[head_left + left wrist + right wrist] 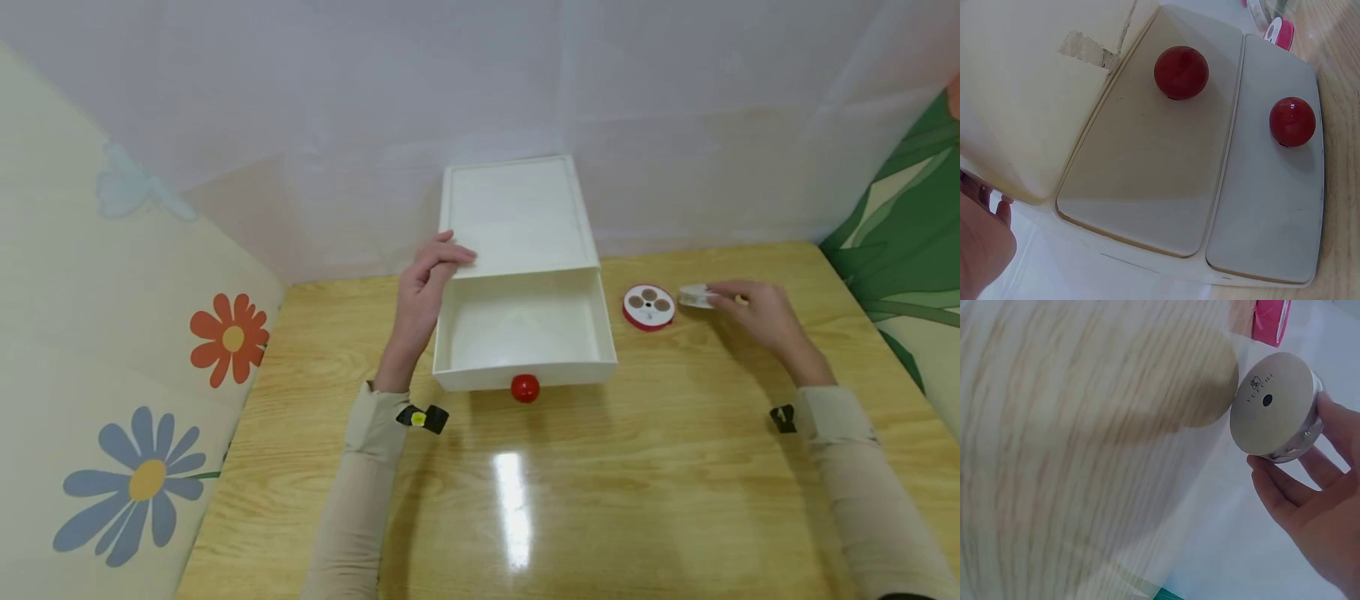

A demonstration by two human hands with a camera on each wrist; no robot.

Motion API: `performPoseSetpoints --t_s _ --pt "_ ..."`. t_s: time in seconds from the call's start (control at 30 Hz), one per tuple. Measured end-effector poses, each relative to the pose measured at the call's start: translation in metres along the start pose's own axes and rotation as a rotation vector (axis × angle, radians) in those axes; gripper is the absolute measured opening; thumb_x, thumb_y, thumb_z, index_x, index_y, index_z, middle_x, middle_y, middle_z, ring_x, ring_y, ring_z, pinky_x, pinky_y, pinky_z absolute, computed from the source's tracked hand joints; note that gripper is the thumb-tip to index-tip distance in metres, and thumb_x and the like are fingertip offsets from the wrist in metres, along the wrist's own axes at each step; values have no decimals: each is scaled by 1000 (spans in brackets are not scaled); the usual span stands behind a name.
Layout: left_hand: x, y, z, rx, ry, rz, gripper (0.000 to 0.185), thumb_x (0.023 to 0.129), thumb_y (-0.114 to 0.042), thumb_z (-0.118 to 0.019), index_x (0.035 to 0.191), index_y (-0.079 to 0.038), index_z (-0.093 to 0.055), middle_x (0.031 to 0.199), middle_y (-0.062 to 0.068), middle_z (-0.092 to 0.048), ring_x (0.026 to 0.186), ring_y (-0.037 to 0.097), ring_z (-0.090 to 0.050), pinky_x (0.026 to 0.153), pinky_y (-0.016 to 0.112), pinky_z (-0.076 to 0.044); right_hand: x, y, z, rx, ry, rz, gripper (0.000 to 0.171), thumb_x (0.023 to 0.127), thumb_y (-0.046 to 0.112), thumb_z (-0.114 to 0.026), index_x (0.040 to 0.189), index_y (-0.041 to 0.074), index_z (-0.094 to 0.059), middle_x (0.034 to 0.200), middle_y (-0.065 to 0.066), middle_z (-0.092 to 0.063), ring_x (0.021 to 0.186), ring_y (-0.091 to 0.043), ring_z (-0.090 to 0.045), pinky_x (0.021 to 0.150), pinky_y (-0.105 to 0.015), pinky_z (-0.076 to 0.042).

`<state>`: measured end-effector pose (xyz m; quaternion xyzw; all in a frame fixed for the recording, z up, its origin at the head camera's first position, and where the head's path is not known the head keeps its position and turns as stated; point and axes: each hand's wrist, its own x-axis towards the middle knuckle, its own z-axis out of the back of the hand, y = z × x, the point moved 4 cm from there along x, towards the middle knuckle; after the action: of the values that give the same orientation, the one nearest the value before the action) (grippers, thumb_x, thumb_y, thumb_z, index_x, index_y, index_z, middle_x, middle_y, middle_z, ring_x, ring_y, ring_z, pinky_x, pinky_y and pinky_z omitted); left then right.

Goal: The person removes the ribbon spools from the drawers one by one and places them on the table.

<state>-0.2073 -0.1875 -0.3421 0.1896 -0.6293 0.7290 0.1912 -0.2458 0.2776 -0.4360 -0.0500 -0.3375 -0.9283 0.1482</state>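
A white drawer cabinet (519,217) stands against the back, its top drawer (525,375) pulled out by a red knob-fitted front. My left hand (429,287) rests its fingers on the cabinet's left upper edge, beside the drawer. In the left wrist view only part of that hand (985,237) shows. On the right, my right hand (761,312) pinches a pale ribbon spool (1275,406) between thumb and fingers, its printed face tilted. Just left of it lies a spool of red-pink ribbon (648,307) with a white face.
Two lower drawers (1147,156) with red knobs (1181,72) are shut beneath the pulled-out one. The wooden table (637,483) spreads in front. A white cloth backdrop (337,125) rises behind, with flower-printed panels at both sides.
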Motion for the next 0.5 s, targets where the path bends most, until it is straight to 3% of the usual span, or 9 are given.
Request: performPoseSetpoints --t_s 0.2,0.5 --pt "0 1 -1 7 -2 10 26 103 1 -48 103 7 -73 109 -14 -72 141 18 -45 123 37 -28 1 -4 1 -36 -30 35 23 98 3 -68 115 -13 -70 119 -38 -64 111 -59 -59 94 -73 -45" --pt "1 2 0 0 -18 4 25 103 4 -48 101 9 -72 106 -16 -72 140 21 -46 123 36 -28 1 -7 -4 -111 22 28 23 97 5 -71 113 -10 -72 121 -37 -64 114 -58 -59 100 -72 -43"
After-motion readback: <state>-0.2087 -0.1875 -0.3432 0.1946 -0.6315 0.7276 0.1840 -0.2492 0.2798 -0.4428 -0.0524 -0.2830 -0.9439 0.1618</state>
